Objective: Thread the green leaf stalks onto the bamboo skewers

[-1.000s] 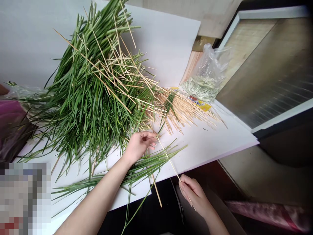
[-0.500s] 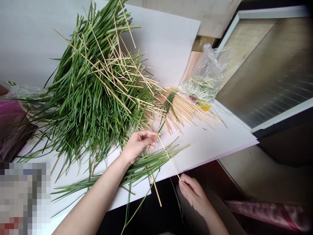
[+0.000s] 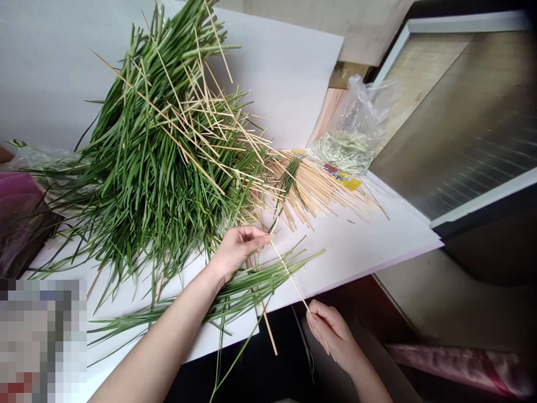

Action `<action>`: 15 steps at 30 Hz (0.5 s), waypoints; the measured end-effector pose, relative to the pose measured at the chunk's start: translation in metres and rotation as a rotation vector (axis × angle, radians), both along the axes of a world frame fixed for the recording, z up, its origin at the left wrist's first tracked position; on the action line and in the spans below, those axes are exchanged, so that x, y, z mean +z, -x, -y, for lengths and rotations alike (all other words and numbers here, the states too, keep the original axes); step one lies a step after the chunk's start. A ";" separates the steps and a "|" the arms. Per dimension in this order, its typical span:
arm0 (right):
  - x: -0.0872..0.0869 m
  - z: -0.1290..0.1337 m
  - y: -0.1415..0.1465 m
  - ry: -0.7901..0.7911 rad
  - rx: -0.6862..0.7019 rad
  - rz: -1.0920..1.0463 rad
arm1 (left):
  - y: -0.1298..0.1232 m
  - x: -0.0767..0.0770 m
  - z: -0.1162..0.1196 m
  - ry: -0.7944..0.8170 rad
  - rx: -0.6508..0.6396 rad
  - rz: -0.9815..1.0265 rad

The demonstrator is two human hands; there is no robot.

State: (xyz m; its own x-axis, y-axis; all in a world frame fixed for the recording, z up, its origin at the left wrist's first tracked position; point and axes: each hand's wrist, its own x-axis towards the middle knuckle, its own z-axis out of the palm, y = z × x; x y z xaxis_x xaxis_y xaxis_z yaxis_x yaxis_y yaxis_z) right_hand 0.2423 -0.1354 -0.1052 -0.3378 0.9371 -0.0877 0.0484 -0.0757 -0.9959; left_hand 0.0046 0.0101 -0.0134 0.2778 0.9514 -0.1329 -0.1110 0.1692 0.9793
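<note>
My right hand (image 3: 333, 333) is closed round the lower part of a thin bamboo skewer (image 3: 293, 282), which slants up and left. At its upper end my left hand (image 3: 243, 246) pinches a green garlic chive leaf (image 3: 274, 221) against the stick with thumb and forefinger; the exact contact is partly hidden by the fingers. Below my left wrist lies a small bunch of loose garlic chives (image 3: 251, 288), some hanging over the table edge. Beyond my left hand rises a large heap of garlic chives (image 3: 155, 168) with loose skewers strewn on top.
Many bamboo skewers (image 3: 319, 182) lie fanned out on the white table (image 3: 377, 235), a few threaded green pieces (image 3: 289, 176) on them. A clear plastic bag (image 3: 356, 134) with pale green contents stands at the back right. Another skewer (image 3: 268, 330) juts over the front edge.
My left fingertips have shifted slightly down at the skewer's upper end, and the leaf there has changed its bend. My right hand stays nearly still.
</note>
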 end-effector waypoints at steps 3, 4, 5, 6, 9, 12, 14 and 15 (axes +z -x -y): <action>0.000 0.000 0.001 -0.002 0.000 -0.010 | -0.001 -0.002 0.001 0.037 -0.067 -0.053; 0.000 0.000 0.001 -0.001 -0.001 -0.014 | -0.001 -0.003 0.002 0.042 -0.095 -0.074; 0.000 0.000 0.001 0.001 -0.003 -0.016 | -0.002 -0.003 0.003 0.039 -0.119 -0.093; 0.000 0.000 0.001 0.004 -0.004 -0.017 | -0.003 -0.003 0.004 0.026 -0.138 -0.109; 0.000 0.000 0.002 0.010 -0.008 -0.010 | -0.005 -0.003 0.007 -0.009 -0.181 -0.142; -0.001 0.000 0.002 0.003 -0.019 -0.001 | -0.007 -0.005 0.009 -0.025 -0.219 -0.169; -0.001 0.000 0.002 -0.008 -0.026 0.004 | -0.006 -0.004 0.009 -0.043 -0.232 -0.178; -0.001 0.000 0.002 -0.015 -0.030 0.009 | -0.004 -0.003 0.009 -0.053 -0.245 -0.188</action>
State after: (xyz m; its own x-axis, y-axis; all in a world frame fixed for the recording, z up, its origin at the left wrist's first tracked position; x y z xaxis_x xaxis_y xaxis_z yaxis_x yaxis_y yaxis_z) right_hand 0.2402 -0.1353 -0.1058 -0.3087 0.9481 -0.0761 0.0548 -0.0621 -0.9966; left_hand 0.0087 0.0015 -0.0160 0.4753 0.8660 -0.1555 0.1107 0.1165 0.9870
